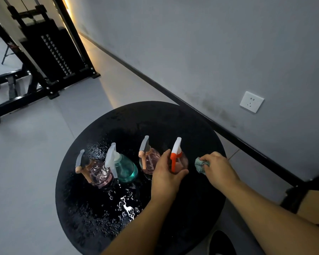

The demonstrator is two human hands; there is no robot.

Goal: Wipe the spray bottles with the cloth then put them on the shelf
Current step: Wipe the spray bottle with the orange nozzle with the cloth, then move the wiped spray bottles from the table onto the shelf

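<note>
Spray bottles stand in a row across the middle of the round black tabletop (173, 115), four of them: two pink with tan triggers (99, 173) (148, 161), one teal (126, 169), and one with an orange trigger (177, 159) at the right end. The left hand (166, 173) wraps around the orange-trigger bottle; the right hand (218, 167), just right of it, pinches one bunched teal cloth (201, 165). To wipe well, I'd judge the bottle should be lifted clear of the wet tabletop and turned against the cloth. No shelf is in view. One wall socket (251, 102) sits upper right.
</note>
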